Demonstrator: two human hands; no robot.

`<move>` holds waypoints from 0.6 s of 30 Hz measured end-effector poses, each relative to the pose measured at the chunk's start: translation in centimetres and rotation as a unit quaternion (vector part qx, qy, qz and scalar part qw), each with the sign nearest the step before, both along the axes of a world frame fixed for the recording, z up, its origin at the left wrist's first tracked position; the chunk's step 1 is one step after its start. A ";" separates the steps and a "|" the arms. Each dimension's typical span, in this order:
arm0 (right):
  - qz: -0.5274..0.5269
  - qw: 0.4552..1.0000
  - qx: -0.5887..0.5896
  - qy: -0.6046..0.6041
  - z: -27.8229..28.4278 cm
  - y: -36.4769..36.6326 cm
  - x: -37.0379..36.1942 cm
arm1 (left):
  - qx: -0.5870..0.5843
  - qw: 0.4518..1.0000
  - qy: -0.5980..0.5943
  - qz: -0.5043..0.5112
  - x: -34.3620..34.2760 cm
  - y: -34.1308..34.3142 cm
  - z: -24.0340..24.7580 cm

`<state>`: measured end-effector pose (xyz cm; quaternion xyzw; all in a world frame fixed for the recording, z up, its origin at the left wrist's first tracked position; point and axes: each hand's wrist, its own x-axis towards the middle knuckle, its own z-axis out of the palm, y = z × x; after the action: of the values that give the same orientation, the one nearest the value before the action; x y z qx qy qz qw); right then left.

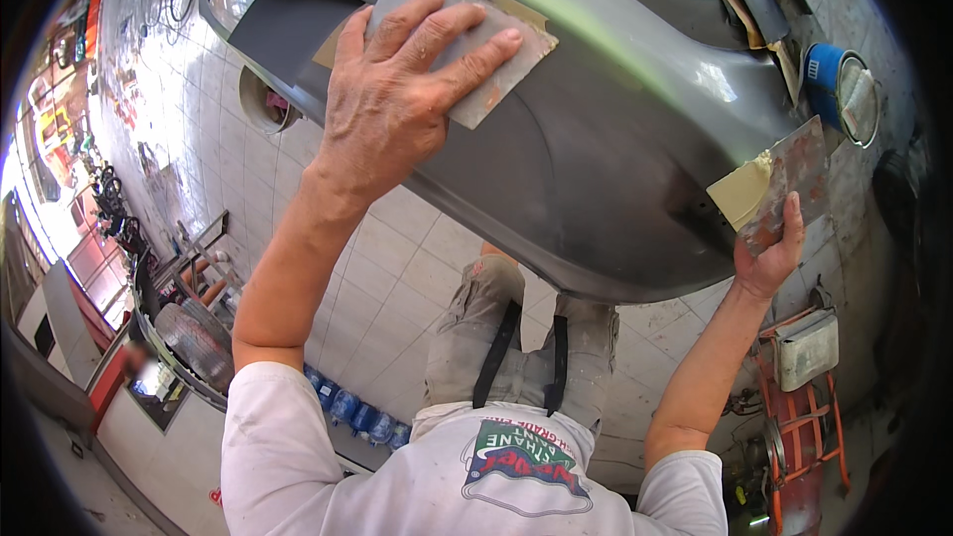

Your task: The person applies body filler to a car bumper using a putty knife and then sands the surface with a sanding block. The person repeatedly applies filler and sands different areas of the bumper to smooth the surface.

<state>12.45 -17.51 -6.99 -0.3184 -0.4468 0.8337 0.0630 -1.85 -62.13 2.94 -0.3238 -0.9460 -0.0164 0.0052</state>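
A large grey car bumper [596, 169] stretches across the upper middle, with a pale yellow-green streak along its upper curve. My left hand [392, 99], fingers spread, holds a flat grey metal putty spreader [521, 50] against the bumper's upper left part. A yellowish patch shows just behind the spreader's far edge. On the right, my right hand [769, 263] grips a stained metal plate [802, 174] by its near edge, thumb on top. Pale yellow putty [740, 194] covers the plate's left side, beside the bumper's right end.
A blue can [824, 84] stands beyond the plate, with something pale on top. An orange metal frame [809, 407] is at the lower right. Blue-capped bottles [362, 417] line the tiled floor [382, 268] at lower left, near a tyre [194, 342].
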 end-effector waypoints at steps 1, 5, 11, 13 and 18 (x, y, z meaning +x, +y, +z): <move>-0.009 1.000 -0.001 -0.007 -0.1 0.0 0.1 | -0.011 1.000 -0.025 0.007 0.1 0.3 0.9; -0.040 0.998 0.037 -0.017 0.7 -0.4 0.1 | -0.011 0.999 -0.034 0.021 -1.6 1.8 2.6; 0.016 1.000 -0.011 0.001 0.6 -2.7 -0.4 | 0.006 0.993 -0.111 0.032 -2.5 3.5 4.5; 0.075 0.996 0.051 0.007 2.3 -3.9 0.3 | -0.005 0.992 -0.125 0.012 -2.5 4.6 4.8; 0.213 0.970 -0.119 -0.007 6.3 -8.8 3.8 | -0.027 0.979 -0.202 0.009 -1.6 5.8 5.7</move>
<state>16.21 -26.30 -0.72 -0.2266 -0.4026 0.8728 -0.1575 -3.47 -56.33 8.62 -0.3056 -0.9303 -0.0559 -0.1951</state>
